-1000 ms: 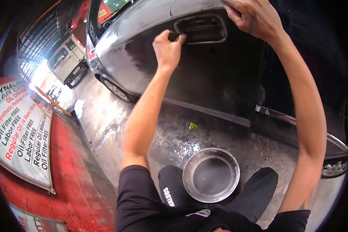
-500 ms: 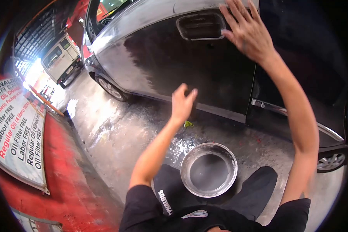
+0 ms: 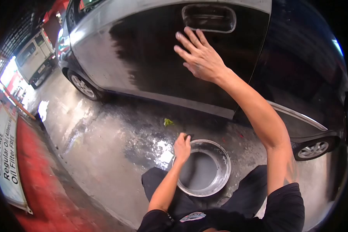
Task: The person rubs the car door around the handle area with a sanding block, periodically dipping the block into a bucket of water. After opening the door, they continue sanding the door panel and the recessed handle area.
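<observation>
My right hand is open, fingers spread over the dark wet car door, just below the door handle recess. The fingertips look close to the panel; whether they touch is hard to tell. My left hand is closed at the far left rim of a round metal basin. A bit of something dark shows at its fingertips, too small to name. Cloudy grey water fills part of the basin, which stands between my knees.
A crumpled yellow-green scrap lies on the wet concrete floor. The rear wheel is at right, the front wheel at left. A red wall with a printed sign runs along the left; a white van stands beyond.
My right hand has moved left and down, from beside the handle recess to below it. My left hand has dropped from in front of the door to the basin. The view has shifted.
</observation>
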{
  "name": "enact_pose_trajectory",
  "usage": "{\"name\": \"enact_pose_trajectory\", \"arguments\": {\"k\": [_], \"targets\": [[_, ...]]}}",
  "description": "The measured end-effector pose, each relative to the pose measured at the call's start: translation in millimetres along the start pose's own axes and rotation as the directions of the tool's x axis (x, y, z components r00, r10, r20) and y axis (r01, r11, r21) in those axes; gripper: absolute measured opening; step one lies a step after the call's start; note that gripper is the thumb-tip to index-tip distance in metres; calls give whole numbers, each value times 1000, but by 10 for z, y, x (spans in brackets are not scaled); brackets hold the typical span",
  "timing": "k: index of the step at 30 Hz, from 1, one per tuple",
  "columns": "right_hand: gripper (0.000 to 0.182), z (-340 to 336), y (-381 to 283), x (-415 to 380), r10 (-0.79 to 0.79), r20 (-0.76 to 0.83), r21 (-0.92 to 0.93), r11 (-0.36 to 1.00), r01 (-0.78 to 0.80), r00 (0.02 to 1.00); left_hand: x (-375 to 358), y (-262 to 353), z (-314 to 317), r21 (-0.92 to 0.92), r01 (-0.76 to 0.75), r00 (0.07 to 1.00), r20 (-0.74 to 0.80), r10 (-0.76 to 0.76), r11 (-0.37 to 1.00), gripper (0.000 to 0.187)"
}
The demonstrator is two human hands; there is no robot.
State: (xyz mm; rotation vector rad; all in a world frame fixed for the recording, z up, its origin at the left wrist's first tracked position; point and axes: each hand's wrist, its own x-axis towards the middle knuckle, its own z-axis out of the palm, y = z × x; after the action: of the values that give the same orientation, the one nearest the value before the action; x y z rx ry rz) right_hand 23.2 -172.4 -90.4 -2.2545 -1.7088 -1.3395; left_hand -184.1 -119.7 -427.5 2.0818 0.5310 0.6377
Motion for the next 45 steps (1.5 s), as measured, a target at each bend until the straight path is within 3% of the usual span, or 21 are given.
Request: {"name": "enact_pose_trajectory", "arguments": {"k": [3,5,7,11,14,16,20,21,23,25,26,27,28,31,33,35,37,39,41,43,45], "targets": [[46,104,-491,-713,-23,14,320,947,18,1000,37,-92,-23,-128,-31,997,-70,22,991,24],[27,166,-991,-1448,299,321,812,402,-424,899,100,-157,-2,-229,-65,983,-182,23,971,28],[22,281,-1595,-2286,283,798,594,-227,-772,531,138,-259,-45,-370,-4,992,-120,-44,929,27],[24,733,-2500,-3618,-255,966,-14,-186,-982,34,-25,-267,-74,-333,28,993,-101,-65,942,27],[25,1370,-3174,-4404,-169,920,391,384,-837,353,7,-221,-73,-256,2,998,-60,-18,967,31],[27,1742,-3532,-4638,-144,982,172,453,-875,118,20,-319,-26,-207,-34,997,-79,18,978,32],[36,1783,-3570,-4616,-402,874,-296,5,-955,-273,33,-184,-113,-283,15,998,-52,-31,959,24],[38,1666,-3429,-4480,-515,819,-373,-141,-917,-254,34,-200,-109,-287,29,998,-53,-46,957,22],[27,1396,-2752,-3921,-633,773,-328,-441,-835,31,46,-265,-99,-428,28,996,-65,-62,903,22],[27,606,-1765,-2716,-494,865,-138,-413,-900,94,40,-316,-101,-427,32,995,-68,-67,904,22],[28,194,-1317,-2159,-293,903,177,-413,-893,314,58,-319,-96,-414,43,994,-71,-80,909,21],[27,-141,-886,-1592,-130,796,557,-221,-800,591,64,-290,-94,-425,41,995,-70,-78,904,21],[27,-646,-593,-957,-5,787,602,-217,-769,617,67,-251,-107,-431,56,995,-50,-86,901,20],[33,-1172,165,257,195,302,829,429,-358,933,88,-273,-103,-403,71,995,-31,-91,912,20],[42,-1295,552,766,109,203,362,915,-178,973,80,-258,-102,-423,71,995,-34,-94,903,22],[53,-1223,583,963,38,284,122,990,-75,958,79,-224,-131,-419,96,994,-9,-110,903,21],[73,-1120,669,881,-9,383,-113,992,56,924,80,-216,-123,-407,79,995,-17,-94,910,21],[76,-946,884,469,-362,142,-424,819,387,921,72,-264,-117,-411,65,997,-17,-79,909,22],[82,-1111,1006,95,-295,272,-376,844,383,916,54,-286,-125,-424,58,997,-20,-74,904,22],[59,-1111,1159,-312,-232,92,-601,763,239,968,61,-253,-164,-441,71,997,1,-78,895,22],[67,-978,1201,-514,-145,59,-571,807,152,988,88,-246,-134,-424,78,997,12,-80,902,21]]}}
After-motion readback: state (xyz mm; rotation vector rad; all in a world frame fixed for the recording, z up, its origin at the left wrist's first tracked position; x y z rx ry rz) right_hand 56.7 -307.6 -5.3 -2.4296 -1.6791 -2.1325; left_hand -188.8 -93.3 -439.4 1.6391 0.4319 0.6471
